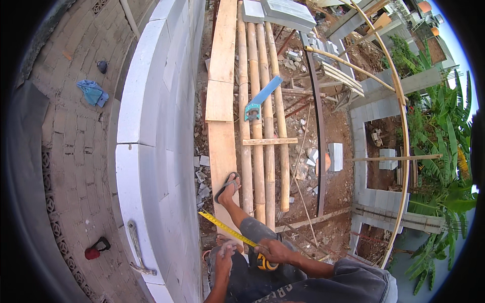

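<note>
Outdoor building site, loose brown soil and rubble (202,188) below. Smooth, pale block wall (135,179) ran near to far on the left; beyond it, rough grey masonry (65,141) with a crumpled blue cloth (92,93). Tape measure (267,262), black and yellow, sat near centre in the right hand (274,250), fingers closed around the case. Its thin yellow blade (224,225) stretched straight, far and left, toward the wall. Left hand (223,256) was raised near the blade, fingers bent; could not tell whether it gripped anything. Steel hammer (135,247) lay on the wall top, near left. One sandalled foot (228,188) rested on flat, grainy planks (221,146). Round, jointed bamboo poles (257,177) lay alongside, right, crossed by a wooden batten (270,141); blue-bladed handsaw (264,93) lay across them farther off. Pale blocks (288,15) covered the poles' far end. Leafy plants (449,136) stood far right.
</note>
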Tool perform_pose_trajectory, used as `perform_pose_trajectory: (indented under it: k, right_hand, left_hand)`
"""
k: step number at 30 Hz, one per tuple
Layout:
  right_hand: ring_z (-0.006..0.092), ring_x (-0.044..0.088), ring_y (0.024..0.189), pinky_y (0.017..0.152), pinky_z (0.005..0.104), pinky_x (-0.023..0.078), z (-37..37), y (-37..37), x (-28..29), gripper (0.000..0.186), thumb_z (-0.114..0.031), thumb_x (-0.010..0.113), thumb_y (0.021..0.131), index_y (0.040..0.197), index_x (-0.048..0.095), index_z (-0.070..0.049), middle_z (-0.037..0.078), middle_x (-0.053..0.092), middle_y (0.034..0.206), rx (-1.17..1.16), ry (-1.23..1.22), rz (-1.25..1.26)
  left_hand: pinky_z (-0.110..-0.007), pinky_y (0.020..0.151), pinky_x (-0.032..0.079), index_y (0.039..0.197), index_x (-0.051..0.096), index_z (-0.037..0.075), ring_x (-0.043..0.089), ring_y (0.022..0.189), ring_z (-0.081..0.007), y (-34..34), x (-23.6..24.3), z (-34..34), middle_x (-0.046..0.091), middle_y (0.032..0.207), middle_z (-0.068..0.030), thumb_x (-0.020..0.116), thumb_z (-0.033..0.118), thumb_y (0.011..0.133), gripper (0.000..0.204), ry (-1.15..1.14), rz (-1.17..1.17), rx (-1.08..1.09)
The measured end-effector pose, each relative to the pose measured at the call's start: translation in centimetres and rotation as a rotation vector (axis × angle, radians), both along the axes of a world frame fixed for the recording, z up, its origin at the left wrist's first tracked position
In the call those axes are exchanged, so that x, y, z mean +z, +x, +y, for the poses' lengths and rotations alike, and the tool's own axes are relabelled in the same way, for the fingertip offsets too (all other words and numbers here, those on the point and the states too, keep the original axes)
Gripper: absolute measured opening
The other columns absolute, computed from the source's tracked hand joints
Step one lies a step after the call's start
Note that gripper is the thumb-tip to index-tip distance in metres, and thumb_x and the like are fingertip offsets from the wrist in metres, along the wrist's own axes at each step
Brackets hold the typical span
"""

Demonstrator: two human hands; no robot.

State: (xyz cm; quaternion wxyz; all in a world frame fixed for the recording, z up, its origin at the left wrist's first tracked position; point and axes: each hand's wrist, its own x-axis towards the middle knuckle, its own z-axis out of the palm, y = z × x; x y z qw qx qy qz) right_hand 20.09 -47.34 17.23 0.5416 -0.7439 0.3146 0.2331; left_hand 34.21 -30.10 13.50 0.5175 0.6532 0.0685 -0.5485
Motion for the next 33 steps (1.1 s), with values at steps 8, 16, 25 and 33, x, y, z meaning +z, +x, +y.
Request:
perform_pose_trajectory:
  k: [8, 16, 25, 33]
  right_hand:
    - [0.0154, 0.06, 0.078, 0.072, 0.0329, 0.049, -9.9, 7.7, 3.2, 0.039, -0.036, 0.049, 0.101, 0.103, 0.063, 0.0, 0.008, 0.064, 0.084, -0.683, 0.263, -0.03]
    - [0.0081, 0.059, 0.073, 0.067, 0.024, 0.049, -14.8, 7.4, 1.7, 0.031, -0.028, 0.049, 0.103, 0.096, 0.063, -0.002, 0.002, 0.063, 0.082, -0.943, 0.378, -0.014]
    - [0.0104, 0.06, 0.06, 0.054, 0.0263, 0.048, -23.0, 10.5, 2.9, 0.037, -0.035, 0.048, 0.103, 0.093, 0.063, -0.002, 0.003, 0.063, 0.074, -1.074, 0.285, 0.12]
    - [0.0115, 0.061, 0.067, 0.062, 0.0267, 0.05, -32.9, 17.9, 4.8, 0.037, -0.031, 0.047, 0.102, 0.089, 0.063, -0.001, 0.005, 0.065, 0.076, -1.157, 0.383, 0.128]
  left_hand:
    - [-0.032, 0.091, 0.049, 0.129, 0.052, 0.001, 0.063, 0.098, -0.0188, 2.6, 3.2, -14.9, 0.064, 0.11, -0.0074, 0.045, 0.037, 0.103, 0.045, -0.021, 0.735, 0.13]
    - [-0.031, 0.101, 0.041, 0.131, 0.053, -0.001, 0.056, 0.113, -0.0209, 5.6, 4.0, -23.7, 0.057, 0.125, -0.0136, 0.049, 0.027, 0.101, 0.041, -0.04, 0.117, -0.293]
    - [-0.033, 0.095, 0.045, 0.119, 0.061, -0.002, 0.061, 0.105, -0.0233, 12.9, 1.3, -31.1, 0.064, 0.114, -0.0155, 0.056, 0.026, 0.097, 0.036, -0.011, -0.055, -0.399]
    - [-0.034, 0.092, 0.046, 0.114, 0.064, -0.002, 0.062, 0.104, -0.0246, 25.4, 0.8, -36.7, 0.067, 0.11, -0.0175, 0.059, 0.024, 0.094, 0.034, 0.229, -0.327, -0.342]
